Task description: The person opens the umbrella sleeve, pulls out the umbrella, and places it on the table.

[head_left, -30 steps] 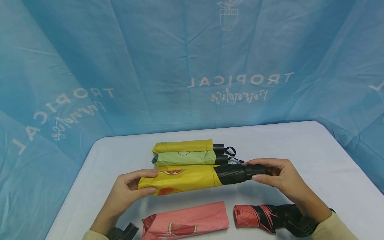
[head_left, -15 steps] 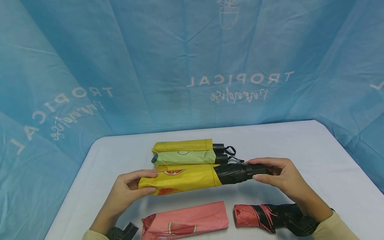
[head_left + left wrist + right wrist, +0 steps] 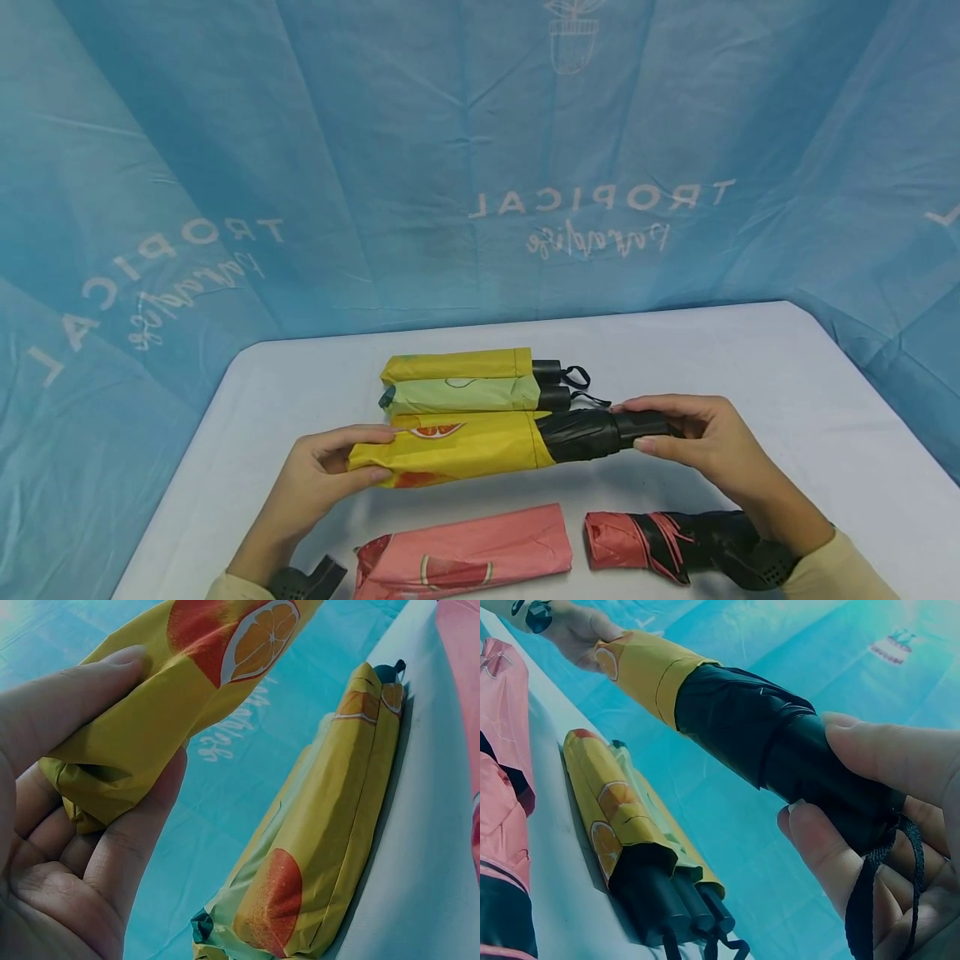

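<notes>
My left hand (image 3: 318, 467) pinches the closed end of a yellow umbrella sleeve (image 3: 472, 452) printed with orange slices. The sleeve covers part of a folded black umbrella (image 3: 577, 435), whose handle my right hand (image 3: 697, 429) grips between thumb and fingers. A dark wrist strap (image 3: 864, 900) hangs from the handle in the right wrist view. Sleeve and umbrella are held raised, nearly level. Beyond them lie a green sleeved umbrella (image 3: 465, 395) and a yellow sleeved one (image 3: 457, 365). Both wrist views show another yellow sleeved umbrella (image 3: 322, 840) beside these, mostly hidden in the head view.
Nearer on the white table (image 3: 300, 392) lie a pink watermelon-print sleeve (image 3: 465, 552) and a folded pink-and-black umbrella (image 3: 645, 542), partly behind my right wrist. A blue printed curtain (image 3: 450, 167) hangs around the table's back and sides.
</notes>
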Action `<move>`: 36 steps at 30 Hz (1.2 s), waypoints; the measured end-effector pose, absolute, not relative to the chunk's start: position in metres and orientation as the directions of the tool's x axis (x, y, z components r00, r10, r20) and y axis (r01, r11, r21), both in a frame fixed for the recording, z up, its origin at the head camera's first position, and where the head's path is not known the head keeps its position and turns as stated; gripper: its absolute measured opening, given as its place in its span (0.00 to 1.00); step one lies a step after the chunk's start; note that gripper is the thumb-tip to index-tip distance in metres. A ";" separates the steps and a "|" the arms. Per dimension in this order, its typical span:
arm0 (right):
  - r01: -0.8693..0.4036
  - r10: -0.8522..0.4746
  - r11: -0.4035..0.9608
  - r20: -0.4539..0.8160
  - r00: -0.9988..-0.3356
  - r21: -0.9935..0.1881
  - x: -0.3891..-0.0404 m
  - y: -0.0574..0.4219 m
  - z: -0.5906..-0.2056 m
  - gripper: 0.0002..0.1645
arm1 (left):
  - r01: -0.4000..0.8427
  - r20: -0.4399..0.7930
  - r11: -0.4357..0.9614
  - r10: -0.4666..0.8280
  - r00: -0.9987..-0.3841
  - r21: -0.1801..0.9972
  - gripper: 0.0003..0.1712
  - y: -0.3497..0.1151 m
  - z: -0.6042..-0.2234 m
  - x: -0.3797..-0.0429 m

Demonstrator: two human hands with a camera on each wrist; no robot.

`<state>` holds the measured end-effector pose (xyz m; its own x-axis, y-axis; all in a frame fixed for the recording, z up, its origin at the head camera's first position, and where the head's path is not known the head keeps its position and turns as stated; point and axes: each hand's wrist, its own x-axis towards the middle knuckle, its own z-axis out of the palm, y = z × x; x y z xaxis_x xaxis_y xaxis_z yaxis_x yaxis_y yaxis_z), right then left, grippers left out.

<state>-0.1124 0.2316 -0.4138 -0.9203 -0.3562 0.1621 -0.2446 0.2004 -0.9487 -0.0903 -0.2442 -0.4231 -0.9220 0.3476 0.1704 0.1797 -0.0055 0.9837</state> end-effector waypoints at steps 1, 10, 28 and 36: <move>-0.244 -0.358 0.199 0.161 -0.920 -0.949 -0.113 0.232 -0.414 0.24 | 0.182 0.173 -0.009 0.349 -0.921 0.983 0.22 -0.244 -0.424 -0.090; -0.222 -0.346 0.205 0.141 -0.928 -0.953 -0.112 0.233 -0.413 0.25 | 0.172 0.149 0.043 0.326 -0.934 0.984 0.23 -0.243 -0.425 -0.092; -0.238 -0.351 0.188 0.162 -0.922 -0.953 -0.112 0.235 -0.411 0.24 | 0.148 0.123 0.059 0.303 -0.945 0.987 0.24 -0.240 -0.422 -0.090; -0.251 -0.359 0.190 0.171 -0.918 -0.949 -0.112 0.236 -0.412 0.24 | 0.144 0.119 0.061 0.298 -0.947 0.988 0.24 -0.240 -0.422 -0.090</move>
<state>-0.1116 0.2361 -0.4120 -0.9177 -0.3585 0.1710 -0.2511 0.1900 -0.9491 -0.0900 -0.2398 -0.4223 -0.9470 0.2982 0.1194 0.1437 0.0610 0.9877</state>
